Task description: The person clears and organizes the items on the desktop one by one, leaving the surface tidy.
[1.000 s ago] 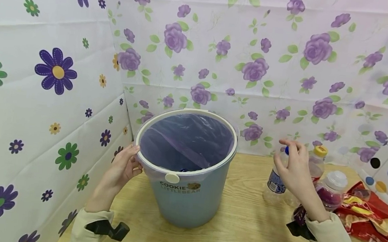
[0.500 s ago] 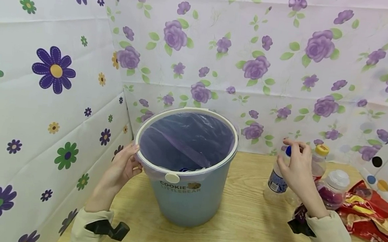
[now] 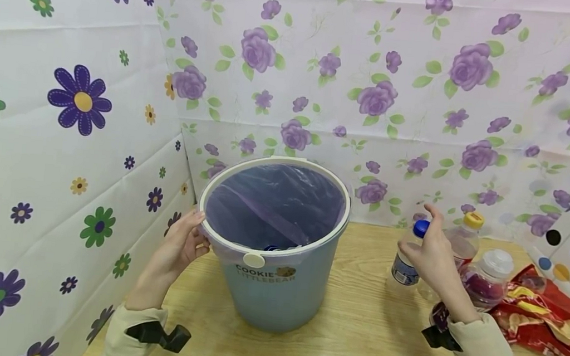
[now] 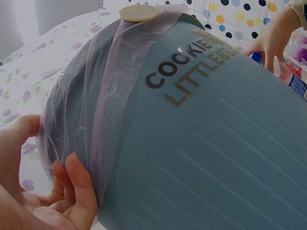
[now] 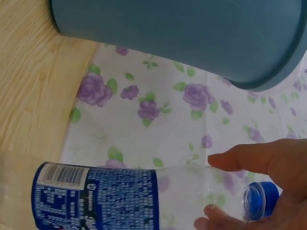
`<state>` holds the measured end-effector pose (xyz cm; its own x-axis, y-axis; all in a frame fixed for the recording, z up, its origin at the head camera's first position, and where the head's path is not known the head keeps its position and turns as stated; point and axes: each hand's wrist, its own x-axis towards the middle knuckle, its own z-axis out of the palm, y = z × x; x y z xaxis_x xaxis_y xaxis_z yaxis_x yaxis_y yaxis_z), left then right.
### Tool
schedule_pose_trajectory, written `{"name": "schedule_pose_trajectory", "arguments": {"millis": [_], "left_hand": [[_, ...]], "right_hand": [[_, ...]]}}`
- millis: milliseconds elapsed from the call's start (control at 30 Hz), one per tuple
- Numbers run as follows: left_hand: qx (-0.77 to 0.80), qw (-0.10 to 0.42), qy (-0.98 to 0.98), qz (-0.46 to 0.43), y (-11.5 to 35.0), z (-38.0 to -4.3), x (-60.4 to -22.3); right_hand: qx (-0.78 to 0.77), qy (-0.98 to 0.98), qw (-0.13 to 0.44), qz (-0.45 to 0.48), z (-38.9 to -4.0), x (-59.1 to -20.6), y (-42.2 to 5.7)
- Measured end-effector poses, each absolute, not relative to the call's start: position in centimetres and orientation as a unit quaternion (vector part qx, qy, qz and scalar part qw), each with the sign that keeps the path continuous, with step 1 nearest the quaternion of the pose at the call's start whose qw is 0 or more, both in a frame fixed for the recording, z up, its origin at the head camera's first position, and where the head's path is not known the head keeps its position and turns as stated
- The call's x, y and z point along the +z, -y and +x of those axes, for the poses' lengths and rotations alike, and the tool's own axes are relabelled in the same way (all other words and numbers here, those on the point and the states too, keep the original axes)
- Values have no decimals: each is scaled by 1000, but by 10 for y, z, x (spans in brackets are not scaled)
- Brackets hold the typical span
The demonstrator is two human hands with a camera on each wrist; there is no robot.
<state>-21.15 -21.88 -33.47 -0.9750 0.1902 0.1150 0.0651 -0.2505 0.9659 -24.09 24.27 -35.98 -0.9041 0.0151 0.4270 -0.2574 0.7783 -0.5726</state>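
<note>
A blue trash can (image 3: 280,300) with a cream rim and a thin purple plastic liner (image 3: 273,205) stands on the table. At its left side my left hand (image 3: 176,253) grips the rim, thumb over the edge and fingers curled against the lined outside, as the left wrist view shows. My right hand (image 3: 434,262) is at a clear plastic bottle (image 5: 192,191) with a blue cap (image 5: 265,199) and blue label. Thumb and fingers are spread either side of its upper part, near the neck. Inside the can, only a bit of something blue (image 3: 271,248) shows.
Behind my right hand stand a yellow-capped bottle (image 3: 470,232) and a white-capped bottle with a purple label (image 3: 488,278). A red snack bag (image 3: 540,321) lies at the far right. Flowered sheets cover the walls (image 3: 314,63) behind the wooden table (image 3: 353,328).
My right hand has lowered slightly, and its fingers have come around the blue-capped bottle, whose cap now shows more fully. The left hand stays on the can's rim.
</note>
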Motion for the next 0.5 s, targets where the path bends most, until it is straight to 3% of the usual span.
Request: {"name": "schedule_pose_trajectory", "arguments": {"millis": [233,500], "left_hand": [[786,39,-606,115,219,-213,-335],[788,47,-602,121,220,-212,-336]], "right_hand": [[327,933,135,62,-240,-365,-239],[315,930,168,86,-237,-371,-234]]}}
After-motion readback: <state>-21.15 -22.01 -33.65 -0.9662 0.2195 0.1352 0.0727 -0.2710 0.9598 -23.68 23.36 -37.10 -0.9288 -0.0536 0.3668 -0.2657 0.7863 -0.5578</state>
